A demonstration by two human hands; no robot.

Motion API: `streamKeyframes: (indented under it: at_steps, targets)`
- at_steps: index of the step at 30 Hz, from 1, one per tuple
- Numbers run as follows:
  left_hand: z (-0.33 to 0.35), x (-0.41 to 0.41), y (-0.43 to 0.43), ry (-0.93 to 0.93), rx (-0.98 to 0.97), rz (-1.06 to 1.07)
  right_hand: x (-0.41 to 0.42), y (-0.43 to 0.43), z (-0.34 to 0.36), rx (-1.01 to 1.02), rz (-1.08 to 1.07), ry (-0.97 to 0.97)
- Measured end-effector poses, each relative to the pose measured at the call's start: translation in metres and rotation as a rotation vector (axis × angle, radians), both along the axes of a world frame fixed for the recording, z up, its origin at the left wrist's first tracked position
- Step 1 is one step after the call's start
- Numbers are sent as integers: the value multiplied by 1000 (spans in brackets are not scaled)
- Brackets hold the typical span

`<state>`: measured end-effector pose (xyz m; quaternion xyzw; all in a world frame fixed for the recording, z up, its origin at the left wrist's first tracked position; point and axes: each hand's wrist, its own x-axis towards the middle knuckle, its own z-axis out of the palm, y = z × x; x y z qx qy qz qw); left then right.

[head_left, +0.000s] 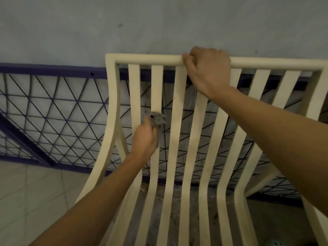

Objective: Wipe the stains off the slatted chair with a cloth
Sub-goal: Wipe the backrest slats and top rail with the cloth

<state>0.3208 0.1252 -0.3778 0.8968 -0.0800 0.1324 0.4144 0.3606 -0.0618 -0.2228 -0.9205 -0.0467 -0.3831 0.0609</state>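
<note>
A cream slatted chair (179,107) stands before me, its backrest against a grey wall. My left hand (144,139) grips a bunched grey cloth (158,118) and holds it against the second slat from the left, about halfway up the backrest. My right hand (207,68) curls over the chair's top rail near its middle, fingers hidden behind the rail. Small dark specks show on the middle slats.
Behind the chair runs a dark purple metal grille (53,118) with crossed bars, set low in the grey wall (124,23). Pale floor tiles (32,196) lie at the left. Dirty floor shows between the seat slats.
</note>
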Motion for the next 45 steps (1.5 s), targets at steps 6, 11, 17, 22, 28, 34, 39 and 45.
streamKeyframes:
  at_steps: [6, 11, 17, 22, 28, 34, 39, 45]
  targets:
    - [105, 24, 8, -26, 513, 33, -10, -20, 24, -8, 206, 247]
    - [159, 24, 19, -213, 427, 29, -18, -58, 54, -117, 308, 560]
    - [151, 27, 5, -578, 102, -145, -19, -62, 40, -16, 285, 385]
    - [98, 23, -12, -572, 72, -114, -14, -63, 39, -13, 243, 371]
    - [28, 3, -4, -404, 141, -126, -14, -63, 38, -2, 229, 310]
    - [-14, -14, 7, -322, 129, -210, -14, -62, 36, 3, 212, 294]
    - [-41, -20, 9, -179, 105, -140, -14, -63, 36, 25, 220, 266]
    - [-97, -51, 28, 77, 64, -249, -17, -63, 32, 19, 217, 341]
